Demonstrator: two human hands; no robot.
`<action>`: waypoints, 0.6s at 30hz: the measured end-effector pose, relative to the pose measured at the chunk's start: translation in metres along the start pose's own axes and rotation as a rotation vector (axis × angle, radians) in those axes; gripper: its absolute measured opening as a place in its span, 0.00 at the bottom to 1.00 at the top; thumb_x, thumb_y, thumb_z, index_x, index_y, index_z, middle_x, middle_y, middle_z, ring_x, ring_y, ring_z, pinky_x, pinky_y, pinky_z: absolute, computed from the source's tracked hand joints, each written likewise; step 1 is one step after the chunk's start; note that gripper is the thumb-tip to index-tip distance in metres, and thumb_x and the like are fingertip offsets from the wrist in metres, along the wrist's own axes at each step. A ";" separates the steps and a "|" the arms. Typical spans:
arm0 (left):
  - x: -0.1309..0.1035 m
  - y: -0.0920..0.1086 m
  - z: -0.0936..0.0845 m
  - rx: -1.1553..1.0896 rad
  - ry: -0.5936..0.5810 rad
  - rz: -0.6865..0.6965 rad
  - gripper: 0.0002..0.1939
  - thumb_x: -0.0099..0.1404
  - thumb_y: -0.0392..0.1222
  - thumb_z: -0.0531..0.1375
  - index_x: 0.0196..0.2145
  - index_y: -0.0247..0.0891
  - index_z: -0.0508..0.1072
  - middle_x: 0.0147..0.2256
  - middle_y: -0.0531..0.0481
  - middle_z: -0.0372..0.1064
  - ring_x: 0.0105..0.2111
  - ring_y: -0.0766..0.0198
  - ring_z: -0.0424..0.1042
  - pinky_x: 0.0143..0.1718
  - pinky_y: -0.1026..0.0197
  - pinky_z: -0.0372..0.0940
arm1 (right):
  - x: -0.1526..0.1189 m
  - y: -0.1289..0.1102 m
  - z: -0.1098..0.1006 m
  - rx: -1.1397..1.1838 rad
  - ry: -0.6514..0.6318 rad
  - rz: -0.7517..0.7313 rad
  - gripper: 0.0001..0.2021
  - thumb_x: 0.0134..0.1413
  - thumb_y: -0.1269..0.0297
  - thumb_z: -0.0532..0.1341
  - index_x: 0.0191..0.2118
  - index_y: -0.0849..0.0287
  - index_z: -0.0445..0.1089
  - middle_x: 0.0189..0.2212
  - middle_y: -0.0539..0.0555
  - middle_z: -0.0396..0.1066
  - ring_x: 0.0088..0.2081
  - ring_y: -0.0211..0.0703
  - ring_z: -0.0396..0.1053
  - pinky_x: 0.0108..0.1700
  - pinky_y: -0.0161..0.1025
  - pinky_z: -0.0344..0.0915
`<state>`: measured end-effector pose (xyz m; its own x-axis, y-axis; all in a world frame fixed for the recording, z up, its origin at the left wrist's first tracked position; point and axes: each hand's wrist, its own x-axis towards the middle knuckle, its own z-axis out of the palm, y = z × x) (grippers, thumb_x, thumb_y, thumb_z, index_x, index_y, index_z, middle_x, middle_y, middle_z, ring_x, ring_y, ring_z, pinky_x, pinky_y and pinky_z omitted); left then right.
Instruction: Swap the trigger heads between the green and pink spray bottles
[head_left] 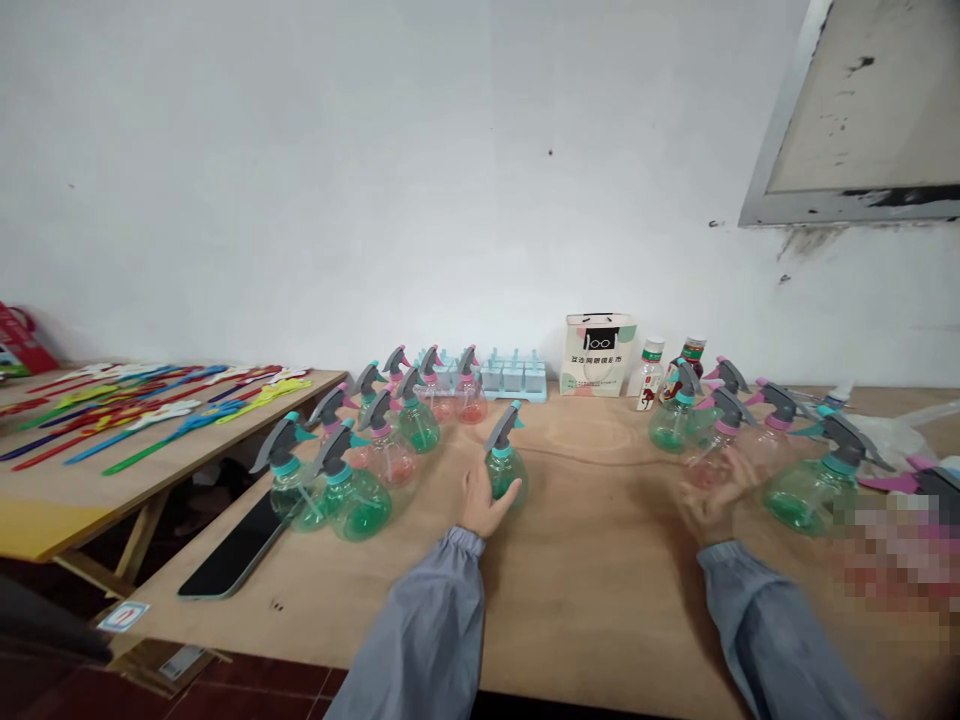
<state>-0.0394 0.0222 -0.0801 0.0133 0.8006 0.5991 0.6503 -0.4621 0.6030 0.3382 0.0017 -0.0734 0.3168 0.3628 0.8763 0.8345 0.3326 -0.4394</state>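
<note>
Near the middle of the table, my left hand (484, 500) is wrapped round a green spray bottle (508, 468) with a grey and teal trigger head. The bottle is upright. Further right, my right hand (716, 492) is slightly blurred, its fingers apart and nothing in them. It is in front of a pink-tinted spray bottle (726, 440) with a grey and pink head; whether they touch I cannot tell. A large green spray bottle (814, 490) stands to the right of that hand. Several green and pink spray bottles (358, 500) are grouped on the left.
A black phone (234, 550) lies by the left bottles. Against the wall stand light-blue ice-pop moulds (517, 378), a paper bag (598, 355) and two drink bottles, one white (648, 380). Another table (172, 455) holds several coloured strips. A plastic bag (904, 435) lies at right.
</note>
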 end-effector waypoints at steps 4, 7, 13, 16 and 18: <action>-0.011 0.020 0.012 -0.018 -0.042 0.046 0.35 0.66 0.52 0.57 0.64 0.36 0.52 0.60 0.34 0.61 0.62 0.48 0.60 0.62 0.43 0.54 | -0.015 -0.082 0.026 0.271 -0.282 -0.143 0.31 0.55 0.49 0.61 0.61 0.56 0.55 0.55 0.64 0.62 0.58 0.60 0.62 0.61 0.64 0.57; -0.022 0.034 0.018 0.010 -0.085 0.076 0.36 0.67 0.55 0.55 0.65 0.36 0.52 0.61 0.33 0.60 0.63 0.48 0.59 0.61 0.44 0.54 | -0.024 -0.137 0.053 0.460 -0.515 0.033 0.37 0.52 0.48 0.65 0.63 0.56 0.53 0.60 0.65 0.60 0.62 0.60 0.59 0.64 0.61 0.55; -0.032 0.027 0.014 0.061 -0.204 0.289 0.37 0.66 0.62 0.53 0.66 0.42 0.55 0.58 0.36 0.64 0.59 0.48 0.63 0.62 0.43 0.54 | -0.033 -0.175 0.078 0.635 -0.505 0.295 0.43 0.45 0.48 0.70 0.63 0.57 0.52 0.60 0.66 0.60 0.63 0.59 0.58 0.65 0.59 0.54; 0.000 0.011 0.002 0.077 0.007 0.192 0.32 0.68 0.61 0.49 0.62 0.40 0.63 0.56 0.36 0.64 0.58 0.48 0.64 0.60 0.43 0.57 | -0.034 -0.169 0.074 0.691 -0.444 0.327 0.40 0.49 0.48 0.68 0.62 0.56 0.52 0.61 0.66 0.59 0.62 0.56 0.60 0.63 0.56 0.58; 0.038 0.002 -0.008 0.106 0.108 0.040 0.28 0.70 0.57 0.47 0.59 0.39 0.66 0.57 0.36 0.61 0.60 0.49 0.62 0.62 0.43 0.55 | -0.034 -0.164 0.070 0.707 -0.433 0.319 0.40 0.51 0.47 0.67 0.64 0.55 0.50 0.62 0.66 0.59 0.64 0.55 0.58 0.64 0.55 0.58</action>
<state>-0.0439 0.0488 -0.0517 -0.0370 0.7339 0.6782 0.7276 -0.4455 0.5217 0.1591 -0.0042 -0.0449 0.1693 0.7800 0.6024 0.2167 0.5668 -0.7948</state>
